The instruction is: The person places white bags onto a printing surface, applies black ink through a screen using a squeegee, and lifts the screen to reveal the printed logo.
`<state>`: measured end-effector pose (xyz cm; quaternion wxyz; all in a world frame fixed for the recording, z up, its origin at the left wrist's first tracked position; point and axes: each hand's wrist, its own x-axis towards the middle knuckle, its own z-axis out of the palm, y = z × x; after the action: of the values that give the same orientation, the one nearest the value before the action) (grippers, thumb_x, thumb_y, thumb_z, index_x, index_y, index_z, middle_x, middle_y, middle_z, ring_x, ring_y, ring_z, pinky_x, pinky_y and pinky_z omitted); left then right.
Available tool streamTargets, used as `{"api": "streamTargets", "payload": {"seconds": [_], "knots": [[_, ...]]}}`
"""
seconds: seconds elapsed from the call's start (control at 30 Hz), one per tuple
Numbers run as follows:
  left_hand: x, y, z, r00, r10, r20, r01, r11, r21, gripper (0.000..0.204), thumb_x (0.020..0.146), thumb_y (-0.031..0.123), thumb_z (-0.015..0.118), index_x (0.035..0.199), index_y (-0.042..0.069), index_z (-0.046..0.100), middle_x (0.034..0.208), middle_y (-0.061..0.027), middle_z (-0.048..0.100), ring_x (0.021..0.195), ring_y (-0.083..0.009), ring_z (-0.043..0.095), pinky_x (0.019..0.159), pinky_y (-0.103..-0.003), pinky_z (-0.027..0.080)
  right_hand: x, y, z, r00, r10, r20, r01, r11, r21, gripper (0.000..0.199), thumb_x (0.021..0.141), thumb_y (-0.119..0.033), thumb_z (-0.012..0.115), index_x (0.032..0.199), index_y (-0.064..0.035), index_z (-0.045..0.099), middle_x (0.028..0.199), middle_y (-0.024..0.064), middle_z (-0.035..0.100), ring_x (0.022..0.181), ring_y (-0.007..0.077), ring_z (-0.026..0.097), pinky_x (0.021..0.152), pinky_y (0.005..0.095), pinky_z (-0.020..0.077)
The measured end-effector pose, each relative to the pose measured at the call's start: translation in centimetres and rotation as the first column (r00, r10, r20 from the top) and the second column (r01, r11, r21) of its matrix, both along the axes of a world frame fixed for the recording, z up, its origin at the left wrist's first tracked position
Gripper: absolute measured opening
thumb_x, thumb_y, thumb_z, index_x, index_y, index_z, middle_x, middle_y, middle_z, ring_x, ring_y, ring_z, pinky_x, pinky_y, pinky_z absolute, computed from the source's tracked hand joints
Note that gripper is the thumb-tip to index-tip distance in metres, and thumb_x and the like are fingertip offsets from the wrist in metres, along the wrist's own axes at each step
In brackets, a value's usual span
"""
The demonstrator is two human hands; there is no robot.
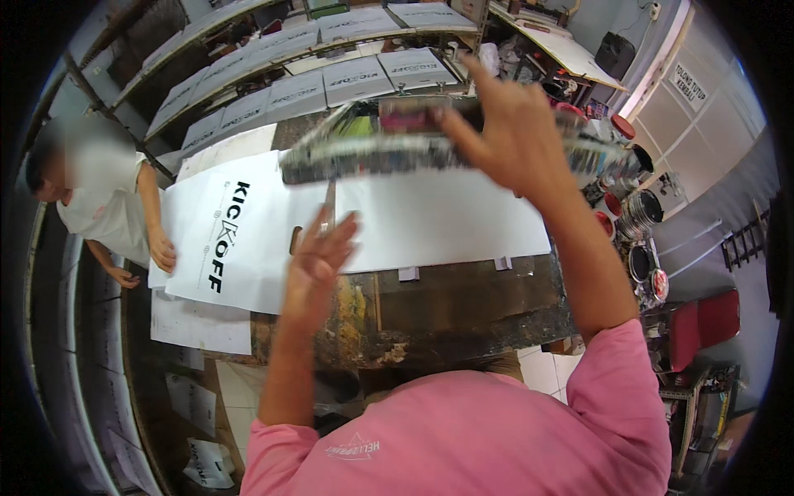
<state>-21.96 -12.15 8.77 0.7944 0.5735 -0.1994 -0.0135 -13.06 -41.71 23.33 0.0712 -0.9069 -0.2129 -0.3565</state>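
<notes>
A screen-printing frame, its edge smeared with ink, is raised and tilted over the table, blurred by motion. My right hand is at the frame's right part, with index finger and thumb spread apart; whether it touches the frame I cannot tell. Under the frame lies a blank white sheet. My left hand, fingers apart and slightly blurred, hovers by the right edge of a white bag with black lettering and a handle cut-out. Inside the frame, a pinkish-red object is only partly visible.
At the left, a co-worker's hand is at the printed bag's edge. Racks at the back hold printed white sheets. Ink cans crowd the right side, near a red chair. The table's front edge is ink-stained.
</notes>
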Motion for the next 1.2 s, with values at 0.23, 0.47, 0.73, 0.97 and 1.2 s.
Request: {"api": "streamTargets", "payload": {"seconds": [0.23,0.47,0.73,0.97,1.2], "knots": [[-6.3,-6.4,-6.8,0.714,-0.088,-0.695,-0.329,0.833,-0.445,0.106,0.095,0.084,0.038,0.152,-0.006,0.034,0.14,-0.0252,0.055,0.133,-0.0405,0.053,0.12,-0.054,0.038,-7.3,-2.8,-13.2,0.791,0.074,-0.607,-0.19,0.973,-0.128,0.037,0.091,-0.043,0.072,0.108,-0.0099,0.07,0.1,0.0109,0.067,0.098,0.0319,0.064,0.084,0.0479,0.0494],[-7.0,-5.4,-14.5,0.657,-0.027,-0.754,-0.298,0.909,-0.293,0.107,0.096,0.085,0.029,0.152,-0.006,0.035,0.143,-0.0253,0.054,0.133,-0.0394,0.056,0.119,-0.054,0.041,-8.0,-1.5,-21.7,0.755,0.124,-0.645,-0.182,0.983,-0.025,0.041,0.083,-0.034,0.08,0.115,-0.009,0.071,0.099,0.0083,0.067,0.094,0.0302,0.065,0.076,0.0425,0.0566],[-7.9,-4.5,-15.6,0.679,-0.092,-0.729,-0.204,0.929,-0.307,0.108,0.095,0.084,0.031,0.16,-0.002,0.024,0.157,-0.0235,0.042,0.143,-0.0392,0.045,0.12,-0.062,0.036,8.7,-1.0,-25.2,0.884,0.135,-0.448,-0.173,0.984,-0.045,0.037,0.085,-0.038,0.078,0.109,-0.0109,0.068,0.099,0.0083,0.064,0.094,0.0315,0.064,0.073,0.0456,0.0563],[-7.7,-3.8,-16.0,0.704,-0.096,-0.703,-0.158,0.945,-0.287,0.112,0.09,0.087,0.039,0.16,0.0,0.027,0.156,-0.024,0.045,0.144,-0.0418,0.046,0.12,-0.063,0.036,24.1,-0.7,-26.2,0.957,0.106,-0.27,-0.13,0.989,-0.076,0.038,0.093,-0.049,0.069,0.097,-0.0111,0.066,0.095,0.0086,0.067,0.094,0.0314,0.067,0.073,0.046,0.0568],[-7.5,-3.9,-16.4,0.77,-0.142,-0.622,-0.154,0.905,-0.398,0.107,0.093,0.085,0.037,0.159,0.001,0.029,0.153,-0.0246,0.048,0.138,-0.0434,0.053,0.119,-0.063,0.036,19.9,-1.6,-20.2,0.746,0.155,-0.648,-0.264,0.962,-0.074,0.051,0.097,-0.059,0.059,0.102,-0.0103,0.073,0.101,0.0184,0.075,0.096,0.0402,0.072,0.083,0.0515,0.0571]]}}
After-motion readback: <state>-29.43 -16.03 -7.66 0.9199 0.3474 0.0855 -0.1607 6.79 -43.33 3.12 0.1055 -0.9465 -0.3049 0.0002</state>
